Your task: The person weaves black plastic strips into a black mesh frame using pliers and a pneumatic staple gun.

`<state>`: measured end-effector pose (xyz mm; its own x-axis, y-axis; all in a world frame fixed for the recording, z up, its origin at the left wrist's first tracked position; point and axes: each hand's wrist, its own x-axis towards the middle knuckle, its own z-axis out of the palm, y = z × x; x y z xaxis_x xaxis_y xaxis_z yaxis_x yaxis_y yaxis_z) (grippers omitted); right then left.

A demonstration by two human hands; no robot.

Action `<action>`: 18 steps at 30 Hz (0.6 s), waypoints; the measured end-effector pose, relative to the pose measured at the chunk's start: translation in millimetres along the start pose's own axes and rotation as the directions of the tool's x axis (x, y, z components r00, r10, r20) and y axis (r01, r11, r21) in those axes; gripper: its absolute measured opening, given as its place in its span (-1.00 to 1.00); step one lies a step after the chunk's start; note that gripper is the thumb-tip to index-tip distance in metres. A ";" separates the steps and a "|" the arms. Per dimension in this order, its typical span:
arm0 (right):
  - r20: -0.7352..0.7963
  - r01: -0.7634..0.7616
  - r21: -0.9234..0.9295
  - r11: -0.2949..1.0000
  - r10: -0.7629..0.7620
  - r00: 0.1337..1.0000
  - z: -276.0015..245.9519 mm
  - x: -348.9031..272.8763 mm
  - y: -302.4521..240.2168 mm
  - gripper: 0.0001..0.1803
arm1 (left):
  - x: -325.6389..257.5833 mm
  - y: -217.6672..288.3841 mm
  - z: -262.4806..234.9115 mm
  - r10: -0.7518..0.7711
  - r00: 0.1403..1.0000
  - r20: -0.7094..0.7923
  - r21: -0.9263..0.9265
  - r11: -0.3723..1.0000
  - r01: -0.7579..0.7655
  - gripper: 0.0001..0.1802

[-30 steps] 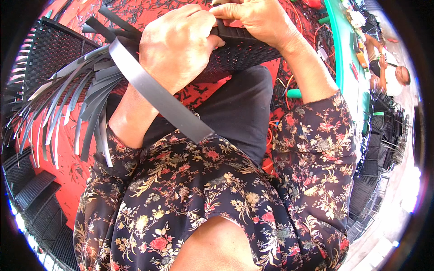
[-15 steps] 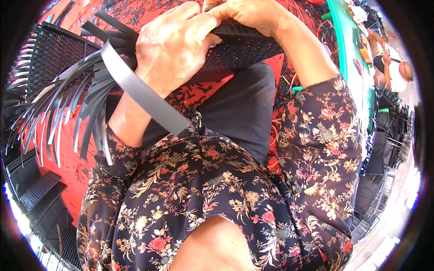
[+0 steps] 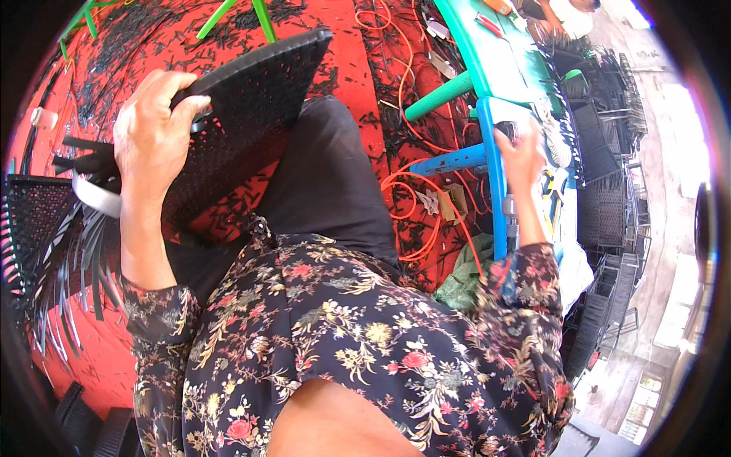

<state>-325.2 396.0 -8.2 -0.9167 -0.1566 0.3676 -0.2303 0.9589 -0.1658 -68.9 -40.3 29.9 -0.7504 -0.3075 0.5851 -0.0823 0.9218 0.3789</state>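
Observation:
A black woven panel [image 3: 244, 107] tilts above my dark trousers, its thick upper edge running up to the right. My left hand [image 3: 156, 122] is closed round the panel's left end, thumb on the near face. Long flat black strips [image 3: 84, 259] hang loose beside my left forearm, and one strip curls in front of the wrist with a pale shine. My right hand [image 3: 525, 160] is away from the panel, over the blue stool [image 3: 496, 183] on the right. Its fingers are partly smeared, so what it holds, if anything, is unclear. A metal fitting [image 3: 510, 217] lies beside that wrist.
Orange hose [image 3: 407, 183] loops over the red floor [image 3: 350, 91], which is strewn with black scraps. Behind the blue stool stands a green table [image 3: 487, 65] with a red-handled tool [image 3: 489, 25]. Stacked black woven furniture [image 3: 609, 198] and another person [image 3: 567, 19] are at right.
My right hand has left the panel's edge and moved right to the blue stool. My left hand still grips the panel. The view has swung to the right.

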 end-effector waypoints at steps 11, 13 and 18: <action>0.533 -0.428 0.254 0.868 0.244 0.810 37.0 -2.1 164.5 -0.53 | -9.4 0.8 6.1 0.012 0.998 -0.061 -0.040 0.999 -0.015 -0.81; 0.514 -0.445 0.244 0.862 0.274 0.813 40.3 2.3 161.8 -0.39 | -13.9 4.7 -2.3 0.026 0.994 -0.102 -0.005 1.000 -0.027 -0.83; 0.442 -0.494 0.166 0.854 0.383 0.811 40.4 11.9 157.4 -0.17 | -7.1 0.4 32.2 -0.003 0.998 -0.071 -0.033 0.999 0.001 -0.80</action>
<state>-385.5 535.5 -66.9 -0.9761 0.1357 -0.1699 0.2018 0.8564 -0.4753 -84.8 -30.2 2.7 -0.7020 -0.3261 0.6331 -0.0607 0.9132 0.4030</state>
